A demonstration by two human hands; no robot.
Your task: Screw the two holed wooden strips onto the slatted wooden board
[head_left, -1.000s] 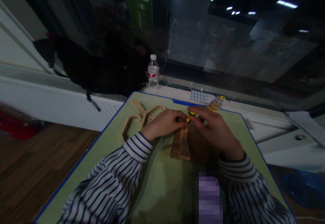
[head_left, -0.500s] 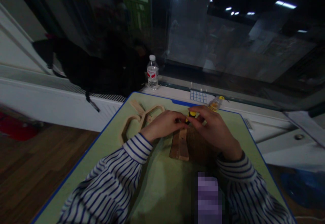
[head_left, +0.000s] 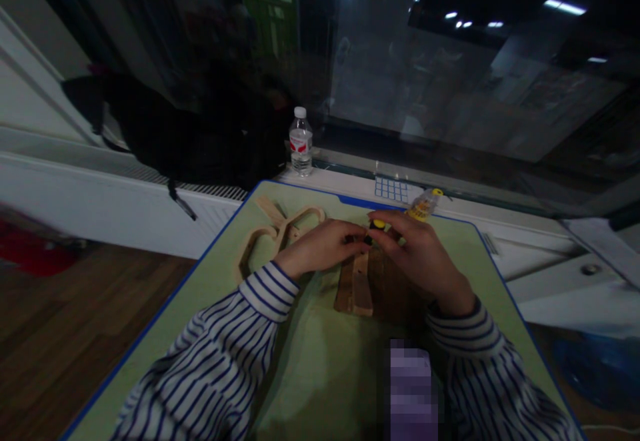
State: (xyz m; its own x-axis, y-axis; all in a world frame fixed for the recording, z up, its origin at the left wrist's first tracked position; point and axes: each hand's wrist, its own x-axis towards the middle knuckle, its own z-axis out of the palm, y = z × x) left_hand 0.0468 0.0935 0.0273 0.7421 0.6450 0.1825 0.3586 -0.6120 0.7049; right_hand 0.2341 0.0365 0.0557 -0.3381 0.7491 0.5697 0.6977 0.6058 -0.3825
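Note:
A short screwdriver (head_left: 378, 224) with a yellow-and-black handle stands over the far end of a wooden strip (head_left: 361, 288). My right hand (head_left: 420, 251) pinches its handle between thumb and fingers. Close against its lower end, my left hand (head_left: 327, 244) has its fingertips pressed together; what they hold is hidden. The strip has a small hole and lies on a dark brown wooden board (head_left: 390, 288), partly under my right hand. To the left of my left hand lie pale wooden parts with curved, looped outlines (head_left: 255, 241).
The pale green table (head_left: 310, 361) has a blue edge. Behind it, a water bottle (head_left: 301, 144) stands on the windowsill beside a black bag (head_left: 200, 134). A clear plastic packet (head_left: 424, 205) lies at the table's back edge. A pixelated purple patch (head_left: 413, 388) covers the front.
The screwdriver's handle has turned or tilted slightly in my right hand, which shifts very little. My left hand stays nearly in place, and the wooden parts have not moved.

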